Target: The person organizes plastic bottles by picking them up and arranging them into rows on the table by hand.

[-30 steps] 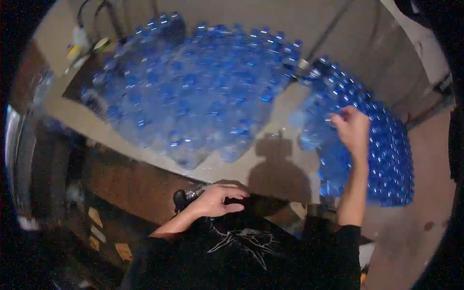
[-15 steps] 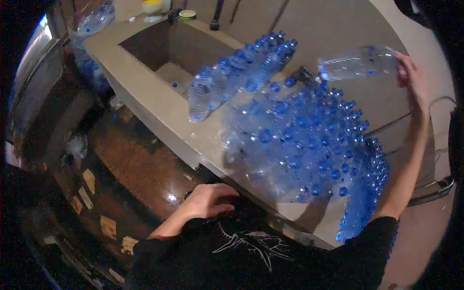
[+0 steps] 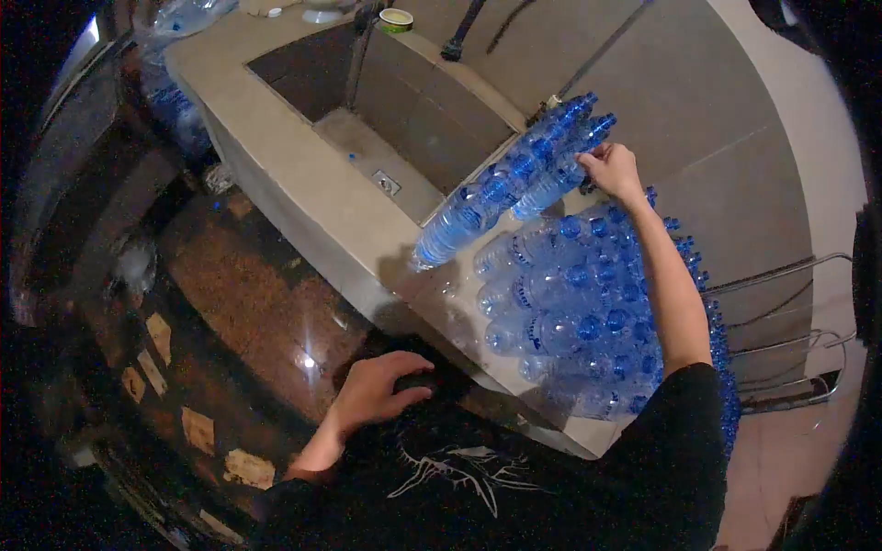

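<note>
My right hand [image 3: 613, 171] is closed at the upper part of a clear plastic bottle [image 3: 544, 191], which stands beside a row of bottles [image 3: 457, 220] along the sink's edge. These have blue caps, and several overlap one another. Below my right forearm, a dense group of capped plastic bottles [image 3: 542, 285] covers the counter; the forearm hides some of it. My left hand [image 3: 375, 390] hovers near the counter's front edge, fingers curved and apart, with nothing in it.
A sink [image 3: 404, 188] with a drain is set into the beige counter [image 3: 276, 119]. Behind it stands a small open tub [image 3: 396, 20] near black pipes [image 3: 459, 41]. Metal bars [image 3: 781, 275] jut out at the right. Cardboard scraps [image 3: 197, 430] lie on the dark floor.
My right hand has brought the bottle from the air at upper right, where it was tilted sideways, to the row by the sink. My left hand stays low and empty. The view has shifted.
</note>
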{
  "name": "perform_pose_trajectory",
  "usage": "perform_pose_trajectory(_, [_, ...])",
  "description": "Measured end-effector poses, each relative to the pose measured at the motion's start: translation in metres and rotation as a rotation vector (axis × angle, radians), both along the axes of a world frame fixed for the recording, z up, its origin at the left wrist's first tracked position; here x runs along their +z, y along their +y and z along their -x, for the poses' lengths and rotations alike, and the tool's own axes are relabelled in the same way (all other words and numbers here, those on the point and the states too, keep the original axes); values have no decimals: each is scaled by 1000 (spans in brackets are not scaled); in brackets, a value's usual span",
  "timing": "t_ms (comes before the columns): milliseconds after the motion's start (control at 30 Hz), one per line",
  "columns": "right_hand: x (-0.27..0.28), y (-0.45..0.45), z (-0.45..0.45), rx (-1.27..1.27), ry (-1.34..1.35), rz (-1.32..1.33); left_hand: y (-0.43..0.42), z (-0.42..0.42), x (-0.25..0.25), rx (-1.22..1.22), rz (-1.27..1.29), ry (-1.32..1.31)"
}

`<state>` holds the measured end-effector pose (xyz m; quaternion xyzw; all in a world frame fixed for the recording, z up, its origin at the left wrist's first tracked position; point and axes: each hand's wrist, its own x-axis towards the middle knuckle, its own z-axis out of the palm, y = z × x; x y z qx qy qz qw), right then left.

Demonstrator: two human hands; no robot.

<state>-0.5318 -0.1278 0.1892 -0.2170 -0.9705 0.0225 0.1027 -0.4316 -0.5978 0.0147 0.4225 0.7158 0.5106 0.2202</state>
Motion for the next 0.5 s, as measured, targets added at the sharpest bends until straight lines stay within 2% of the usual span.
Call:
perform_pose_trajectory(133, [17, -9, -7, 37, -86, -23, -3, -3, -14, 21, 29, 13])
perform_pose_trajectory(233, [67, -38, -41, 58, -254, -37, 2, 4, -7, -11, 45, 7])
perform_pose_trajectory(333, [71, -35, -78, 245, -380, -20, 8, 9, -5, -50, 65, 18])
perform_pose_trajectory(367, [72, -48, -88, 153, -377, -100, 10, 9, -4, -61, 74, 27])
perform_pose_trajectory(500, [50, -28, -100, 141, -285, -61, 24, -4, 13, -145, 108, 142])
